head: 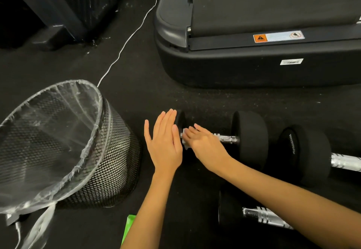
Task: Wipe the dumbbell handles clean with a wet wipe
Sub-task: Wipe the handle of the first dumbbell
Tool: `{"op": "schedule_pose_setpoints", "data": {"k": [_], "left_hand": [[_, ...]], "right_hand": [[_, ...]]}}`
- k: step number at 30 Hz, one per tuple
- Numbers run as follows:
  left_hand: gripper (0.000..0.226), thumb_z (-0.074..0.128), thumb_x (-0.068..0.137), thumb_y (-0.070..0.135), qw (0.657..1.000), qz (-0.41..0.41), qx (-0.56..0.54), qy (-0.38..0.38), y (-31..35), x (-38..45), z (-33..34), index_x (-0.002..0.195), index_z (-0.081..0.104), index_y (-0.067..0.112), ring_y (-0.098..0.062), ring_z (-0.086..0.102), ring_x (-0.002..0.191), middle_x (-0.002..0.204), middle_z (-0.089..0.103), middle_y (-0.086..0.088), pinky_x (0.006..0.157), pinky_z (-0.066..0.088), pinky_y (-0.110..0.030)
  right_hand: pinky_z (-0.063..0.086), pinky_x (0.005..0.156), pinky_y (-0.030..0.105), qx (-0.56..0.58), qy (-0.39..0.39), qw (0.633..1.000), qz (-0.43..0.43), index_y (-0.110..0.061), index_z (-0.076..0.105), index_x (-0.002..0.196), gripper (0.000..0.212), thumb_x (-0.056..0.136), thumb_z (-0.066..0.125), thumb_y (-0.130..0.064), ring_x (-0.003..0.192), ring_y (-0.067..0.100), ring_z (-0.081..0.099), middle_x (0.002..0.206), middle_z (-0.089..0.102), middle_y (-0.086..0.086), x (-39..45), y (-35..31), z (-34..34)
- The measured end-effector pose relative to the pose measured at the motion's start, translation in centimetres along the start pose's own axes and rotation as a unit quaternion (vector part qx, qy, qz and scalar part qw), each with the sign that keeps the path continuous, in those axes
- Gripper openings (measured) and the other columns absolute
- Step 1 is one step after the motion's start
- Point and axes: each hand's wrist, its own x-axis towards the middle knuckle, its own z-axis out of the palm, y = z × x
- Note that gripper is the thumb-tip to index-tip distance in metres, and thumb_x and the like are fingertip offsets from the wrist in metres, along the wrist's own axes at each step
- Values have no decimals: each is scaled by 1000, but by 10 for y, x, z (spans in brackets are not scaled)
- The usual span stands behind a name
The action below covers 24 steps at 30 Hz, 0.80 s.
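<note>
A black dumbbell with a chrome handle lies on the dark floor at the centre. My right hand wraps a white wet wipe around the left part of that handle. My left hand is flat, fingers together, pressed against the outer face of the dumbbell's left weight. A second dumbbell lies to the right, its handle running off frame. A third dumbbell lies nearer me, partly hidden under my right forearm.
A mesh waste bin lined with a clear plastic bag stands at the left. A treadmill base fills the upper right. A white cable crosses the floor. A green packet peeks out by my left forearm.
</note>
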Motion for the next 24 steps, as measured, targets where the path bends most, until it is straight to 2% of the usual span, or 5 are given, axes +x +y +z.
{"op": "schedule_pose_setpoints", "data": {"k": [4,8,14,18,24], "left_hand": [[43,32,103,25,1000,0,-6,0,0,0,-1,137,58,18,-11,44,138,141,58,6,123,6,-38],[42,33,103,25,1000,1,-3,1,0,-1,-1,138,57,19,-11,44,138,141,57,6,123,6,-39],[42,33,103,25,1000,4,-2,-8,0,1,-1,138,57,19,-11,43,139,142,57,6,123,8,-40],[42,33,103,26,1000,1,-1,-4,0,1,0,137,57,19,-10,44,139,141,57,6,123,7,-39],[42,34,103,26,1000,0,-6,-1,0,1,-1,137,58,20,-10,43,138,141,58,7,123,7,-40]], "right_hand": [[3,114,32,-1,0,999,-33,-2,44,140,47,93,40,-7,140,27,38,148,44,16,-11,2,3],[7,119,32,16,0,1000,-3,-11,38,145,52,95,51,-10,142,18,34,151,42,6,-2,5,-1],[14,119,32,-12,-16,998,-51,-5,41,143,47,97,49,-11,139,22,39,147,46,12,3,5,-1],[21,116,29,20,-6,1000,-20,-12,55,131,37,94,55,-13,130,17,48,136,57,5,7,9,1],[37,109,37,10,-4,1000,-21,-3,67,117,38,79,73,-6,123,25,58,128,64,14,-9,1,7]]}}
